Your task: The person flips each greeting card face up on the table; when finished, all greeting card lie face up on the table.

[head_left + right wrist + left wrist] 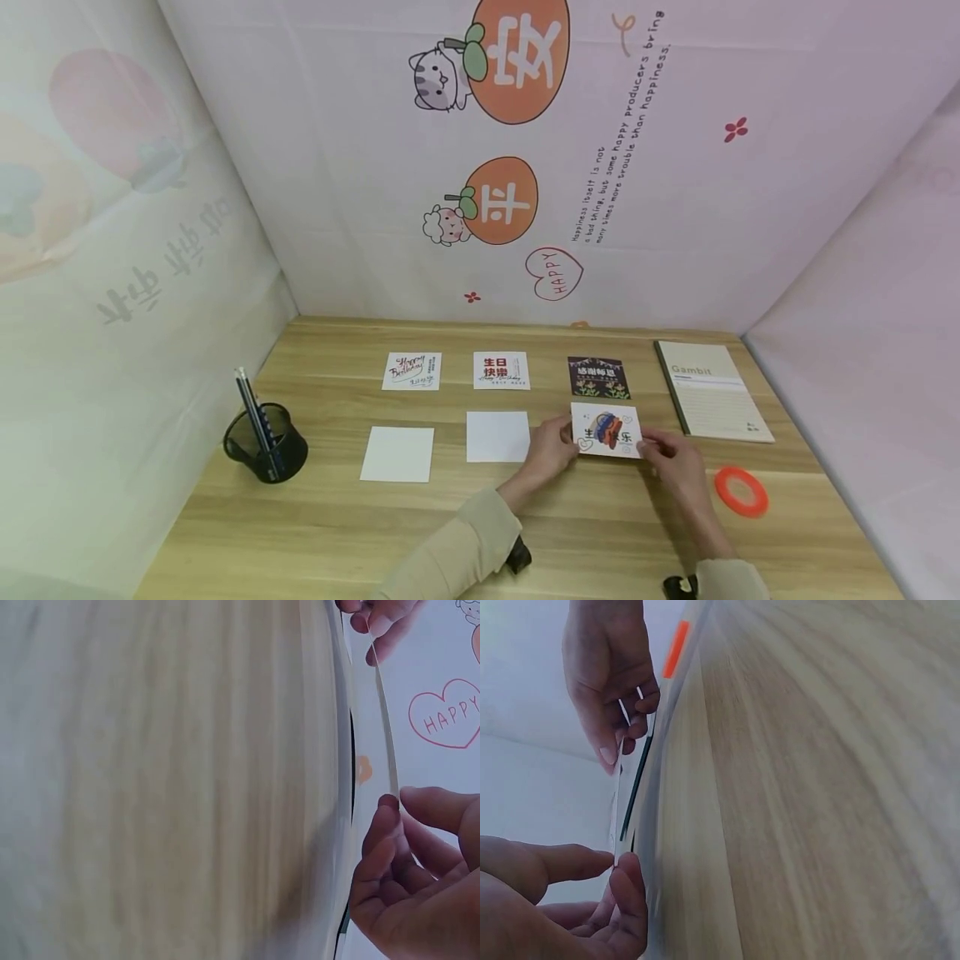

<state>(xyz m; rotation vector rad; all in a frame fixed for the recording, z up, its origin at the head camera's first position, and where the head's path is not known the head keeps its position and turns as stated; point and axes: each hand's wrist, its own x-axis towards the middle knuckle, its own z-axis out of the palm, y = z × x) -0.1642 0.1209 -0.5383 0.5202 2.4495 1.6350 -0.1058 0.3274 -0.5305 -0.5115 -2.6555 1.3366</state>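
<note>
We see a white, rectangular paper card [606, 430] with a blue-and-orange patch (a row of black Chinese characters crosses it), held just nearer us than the dark, flower-printed paper card [598, 379]. Our left hand [550, 450] and right hand [678, 468] pinch opposite edges, the white card between them.

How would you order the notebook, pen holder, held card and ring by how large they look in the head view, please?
Largest to smallest, by outline:
1. notebook
2. pen holder
3. held card
4. ring
</note>
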